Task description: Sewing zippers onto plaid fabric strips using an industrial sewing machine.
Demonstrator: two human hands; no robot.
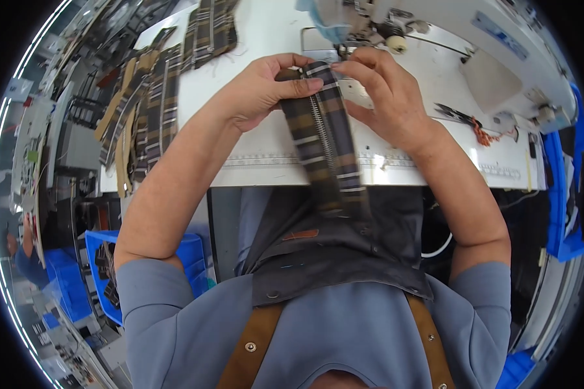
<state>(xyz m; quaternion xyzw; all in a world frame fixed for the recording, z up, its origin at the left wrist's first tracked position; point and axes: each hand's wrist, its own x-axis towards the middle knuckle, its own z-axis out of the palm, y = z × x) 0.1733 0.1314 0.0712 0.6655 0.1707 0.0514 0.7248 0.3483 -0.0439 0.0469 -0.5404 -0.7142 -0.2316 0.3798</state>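
Note:
A long plaid fabric piece (339, 129) with a metal zipper (323, 133) down its middle hangs over the table's front edge, its lower end blurred. My left hand (272, 87) pinches its upper left edge, thumb on top of the cloth. At the upper right corner, the thumb and fingers of my right hand (386, 94) are bent, with the index fingertip touching the fabric's edge; whether it grips the cloth is hard to see. Just beyond both hands is the needle area of a white sewing machine (499, 32), partly hidden by a blue item (331, 26).
More plaid zipper pieces (207, 35) lie at the far left, with others (156, 107) draped over the table's left edge. Black scissors (457, 113) and an orange cord (483, 134) rest to the right. A ruler strip (396, 160) runs along the front edge. Blue bins (191, 256) stand below.

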